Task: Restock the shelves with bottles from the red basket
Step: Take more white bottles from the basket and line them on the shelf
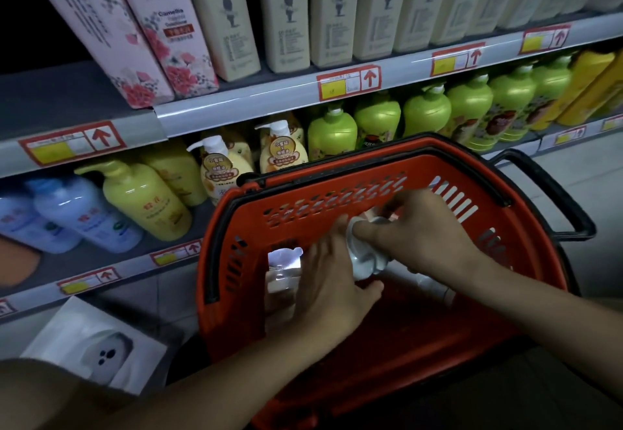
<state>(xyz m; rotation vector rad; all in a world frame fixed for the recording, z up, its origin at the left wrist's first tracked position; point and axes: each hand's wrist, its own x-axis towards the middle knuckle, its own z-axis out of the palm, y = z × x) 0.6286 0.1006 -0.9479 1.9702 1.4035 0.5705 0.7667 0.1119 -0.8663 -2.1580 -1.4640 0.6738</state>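
The red basket with black handles sits on the floor in front of the shelves. Both my hands are inside it. My right hand grips the white pump top of a pale bottle. My left hand closes around the same bottle's body from below and left. A clear bottle with a bear-shaped white cap lies in the basket at the left, partly under my left hand. Another pale bottle shows under my right wrist.
The middle shelf holds cream boxes and pink floral boxes. The shelf below carries blue, yellow and green pump bottles. A white box with a dispenser picture lies on the floor at the left.
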